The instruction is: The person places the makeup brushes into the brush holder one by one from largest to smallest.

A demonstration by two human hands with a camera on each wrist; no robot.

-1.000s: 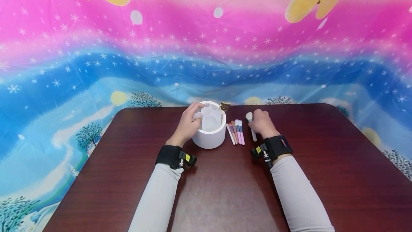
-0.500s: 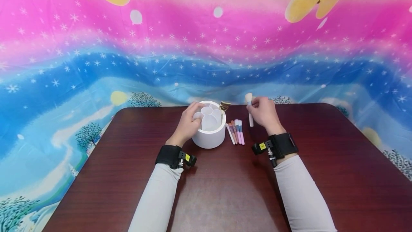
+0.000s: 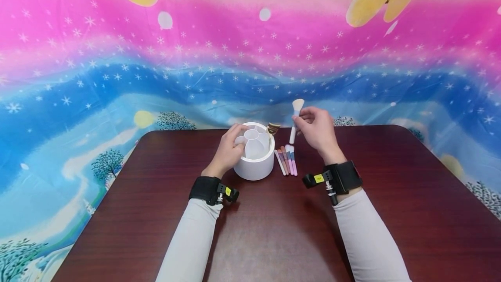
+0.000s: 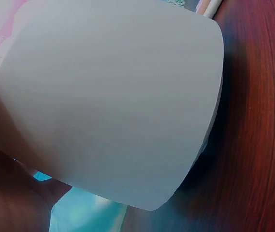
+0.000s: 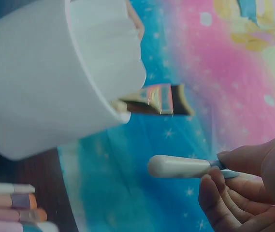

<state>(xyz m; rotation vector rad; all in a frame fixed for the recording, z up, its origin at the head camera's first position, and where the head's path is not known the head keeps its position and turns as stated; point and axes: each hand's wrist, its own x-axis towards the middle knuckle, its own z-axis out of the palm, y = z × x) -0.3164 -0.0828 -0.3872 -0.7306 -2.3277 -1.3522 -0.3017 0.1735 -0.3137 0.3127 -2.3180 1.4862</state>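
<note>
A white round organizer (image 3: 254, 171) with petal-shaped compartments stands upright on the table. My left hand (image 3: 228, 151) grips its left rim, thumb on the near side and fingers over the far side. A gold tool resembling an eyelash curler (image 3: 273, 129) sticks up from its right compartment. My right hand (image 3: 320, 132) pinches a makeup brush (image 3: 298, 106) near the middle, above the table and right of the organizer. The brush's pale bristles point up, and its white handle (image 5: 180, 166) hangs down. In the left wrist view the organizer's wall (image 4: 113, 96) covers most of the picture.
Several smaller makeup brushes (image 3: 288, 161) lie side by side on the dark wooden table (image 3: 258, 229), just right of the organizer. A colourful printed cloth (image 3: 219, 55) hangs behind the table's far edge.
My right hand has lifted the makeup brush off the table, then carried it higher and leftward toward the organizer. My left hand has stayed on the rim.
</note>
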